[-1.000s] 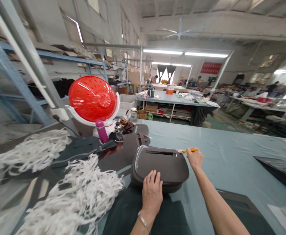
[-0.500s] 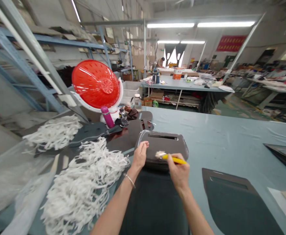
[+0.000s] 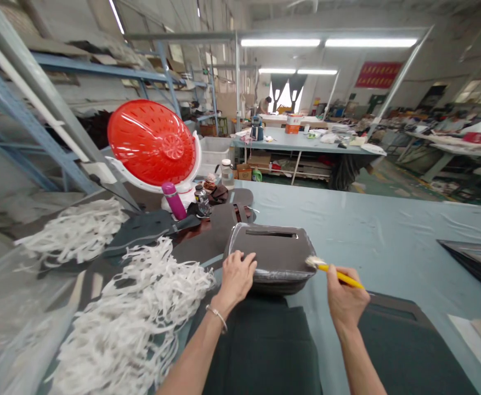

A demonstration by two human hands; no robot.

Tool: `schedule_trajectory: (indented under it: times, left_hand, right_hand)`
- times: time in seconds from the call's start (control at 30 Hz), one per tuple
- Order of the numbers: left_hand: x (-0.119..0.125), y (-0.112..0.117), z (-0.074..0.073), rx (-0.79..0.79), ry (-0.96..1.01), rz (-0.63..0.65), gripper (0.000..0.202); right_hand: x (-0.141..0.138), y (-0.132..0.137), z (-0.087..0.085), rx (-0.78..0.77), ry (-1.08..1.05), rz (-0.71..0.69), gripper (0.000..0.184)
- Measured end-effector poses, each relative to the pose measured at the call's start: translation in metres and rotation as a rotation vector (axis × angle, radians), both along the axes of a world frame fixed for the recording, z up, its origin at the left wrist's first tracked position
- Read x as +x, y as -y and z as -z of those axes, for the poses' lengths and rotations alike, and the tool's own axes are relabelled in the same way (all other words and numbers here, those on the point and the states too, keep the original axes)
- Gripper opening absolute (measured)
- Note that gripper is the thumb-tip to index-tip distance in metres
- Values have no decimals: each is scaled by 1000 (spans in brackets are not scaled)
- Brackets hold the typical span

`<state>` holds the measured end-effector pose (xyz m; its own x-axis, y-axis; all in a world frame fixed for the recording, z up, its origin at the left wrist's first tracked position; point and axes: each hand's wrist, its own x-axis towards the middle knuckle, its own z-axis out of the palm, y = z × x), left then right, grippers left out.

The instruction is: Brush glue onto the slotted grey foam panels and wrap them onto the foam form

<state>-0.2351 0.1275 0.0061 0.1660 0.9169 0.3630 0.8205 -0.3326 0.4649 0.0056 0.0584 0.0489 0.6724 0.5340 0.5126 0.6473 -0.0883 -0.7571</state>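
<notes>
A stack of dark brown cut pieces (image 3: 273, 253) with a slot near its far edge lies on the blue-grey table (image 3: 372, 230). My left hand (image 3: 236, 277) rests on the stack's near left corner, fingers bent and pressing down. My right hand (image 3: 346, 303) is closed round a yellow-handled brush (image 3: 331, 270). Its pale bristles touch the stack's near right edge. A dark green sheet (image 3: 260, 345) lies between my arms, under the stack's near side.
Heaps of white strips (image 3: 129, 318) cover the left. A red fan (image 3: 152, 142), a pink bottle (image 3: 173, 201) and small jars stand behind the stack. Dark cut panels lie at the right (image 3: 413, 351) and far right (image 3: 476, 263). Shelving rises at left.
My right hand has carried the brush from the middle of the stack to its near right edge. My left hand slid slightly towards me along the left corner.
</notes>
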Motion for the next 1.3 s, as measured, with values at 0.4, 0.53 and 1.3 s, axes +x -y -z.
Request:
schedule_trajectory:
  times: [0.4,0.53,1.3]
  left_hand:
    - [13,7,14,130,-92,-115,33]
    - [17,9,12,130,-139,-112,34]
    - [127,-33,-24,-562,824,224,21]
  right_hand:
    - [-32,-100,23,-33,-39,-199,32]
    - [-19,-103,10,35,25,-63,31]
    - [28,-61,38,-75,-78,-164,44]
